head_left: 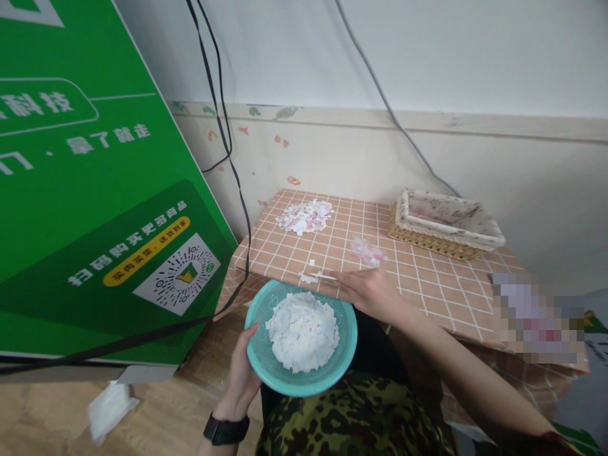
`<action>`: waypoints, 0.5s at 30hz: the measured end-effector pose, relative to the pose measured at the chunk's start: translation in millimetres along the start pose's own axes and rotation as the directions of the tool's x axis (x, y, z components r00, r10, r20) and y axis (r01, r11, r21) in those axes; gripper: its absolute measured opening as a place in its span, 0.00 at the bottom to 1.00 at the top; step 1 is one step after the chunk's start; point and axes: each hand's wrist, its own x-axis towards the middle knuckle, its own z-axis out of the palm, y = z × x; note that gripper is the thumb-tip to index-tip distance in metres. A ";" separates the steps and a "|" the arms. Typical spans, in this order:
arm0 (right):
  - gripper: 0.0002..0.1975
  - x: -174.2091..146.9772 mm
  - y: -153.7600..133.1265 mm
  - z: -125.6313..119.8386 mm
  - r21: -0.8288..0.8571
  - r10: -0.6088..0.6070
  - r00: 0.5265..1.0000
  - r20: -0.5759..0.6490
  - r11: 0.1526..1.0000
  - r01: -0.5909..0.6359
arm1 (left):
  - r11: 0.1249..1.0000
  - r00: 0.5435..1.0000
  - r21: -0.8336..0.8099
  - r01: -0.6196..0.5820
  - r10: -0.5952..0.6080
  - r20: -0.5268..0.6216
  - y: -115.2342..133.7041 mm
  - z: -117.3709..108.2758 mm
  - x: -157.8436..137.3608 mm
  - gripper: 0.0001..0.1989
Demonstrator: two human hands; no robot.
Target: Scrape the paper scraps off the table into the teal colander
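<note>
My left hand (241, 370) grips the rim of a teal mesh bowl (266, 367) heaped with white paper scraps (303, 330), held just below the table's front edge. My right hand (368, 289) lies flat on the checked tablecloth (427, 278) at that edge, fingers stretched toward a few loose white scraps (311, 276). A small pinkish heap of scraps (367, 251) lies just behind the right hand. A larger pile of white and pink scraps (304, 216) sits at the table's far left.
A wicker basket with a floral cloth lining (446, 225) stands at the back right of the table. A big green sign (95, 190) leans on the left, with black cables (223, 126) hanging past it. A crumpled white paper (110, 408) lies on the wooden floor.
</note>
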 end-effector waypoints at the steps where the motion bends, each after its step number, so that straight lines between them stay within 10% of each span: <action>1: 0.16 -0.2 -0.4 0.2 -0.006 0.007 1.000 -0.011 1.000 -0.007 | 1.000 1.000 0.001 -0.004 0.004 -0.003 0.3 0.6 -0.5 0.13; 15: 0.19 -16.0 -6.4 16.3 -0.179 0.123 0.984 -0.126 0.973 -0.145 | 0.997 0.997 -0.040 -0.060 0.058 -0.052 -2.9 1.9 -0.7 0.10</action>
